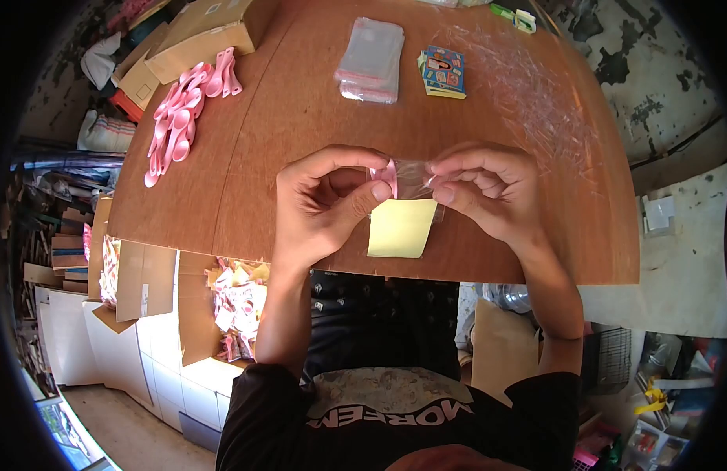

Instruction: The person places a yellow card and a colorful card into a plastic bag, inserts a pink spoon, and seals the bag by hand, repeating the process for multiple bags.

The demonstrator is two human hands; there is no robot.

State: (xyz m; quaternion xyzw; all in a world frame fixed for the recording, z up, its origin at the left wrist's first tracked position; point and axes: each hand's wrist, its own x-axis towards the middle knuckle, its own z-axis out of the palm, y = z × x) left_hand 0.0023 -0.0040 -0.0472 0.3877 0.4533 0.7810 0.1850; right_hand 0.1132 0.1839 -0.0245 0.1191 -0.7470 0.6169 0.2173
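Between my two hands is a clear plastic bag [413, 179], pinched at its upper part. My left hand [332, 196] is closed on the bag's left side, where a pink piece [384, 177] shows under the plastic. My right hand [489, 188] pinches the bag's right side between thumb and fingers. Just below the fingers a pale yellow card [401, 228] hangs near the table's front edge; whether it lies fully inside the bag is hard to tell. Further back lie a stack of clear bags [372, 59] and a stack of printed cards [443, 71].
Pink spoons [179, 118] are piled on the left of the brown table [292, 102], near a cardboard box [210, 35]. Loose strips of clear plastic [536, 102] lie at the right. Below the left edge stands a carton of filled packets [239, 302]. A green object [514, 17] is at the back right.
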